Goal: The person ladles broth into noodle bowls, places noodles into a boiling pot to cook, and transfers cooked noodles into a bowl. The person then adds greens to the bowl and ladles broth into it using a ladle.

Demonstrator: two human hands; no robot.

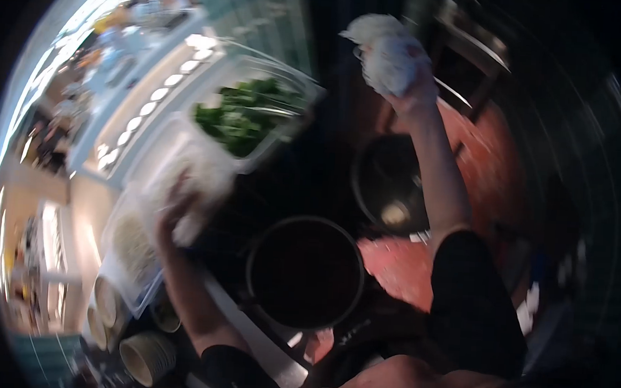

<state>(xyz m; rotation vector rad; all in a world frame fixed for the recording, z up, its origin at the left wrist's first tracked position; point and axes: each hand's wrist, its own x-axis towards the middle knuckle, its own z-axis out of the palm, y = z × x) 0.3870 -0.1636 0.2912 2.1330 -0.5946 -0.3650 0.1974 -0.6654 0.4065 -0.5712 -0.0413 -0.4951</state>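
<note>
My right hand is raised at the top, its fingers closed round a bunched white cloth. My left hand, smeared by motion, is at a clear tub of pale, stringy food that I cannot name. Whether its fingers hold any of it is hidden by the blur. Beyond it stands a clear tub of green leaves. Nearer me, a further tub holds pale shreds. Below my right forearm sits a dark pan with a small pale lump inside.
A large dark round pan stands in the middle, close to my body. Stacked paper cups or bowls are at the lower left. A reddish wet-looking surface surrounds the right-hand pan. A lit counter runs along the left.
</note>
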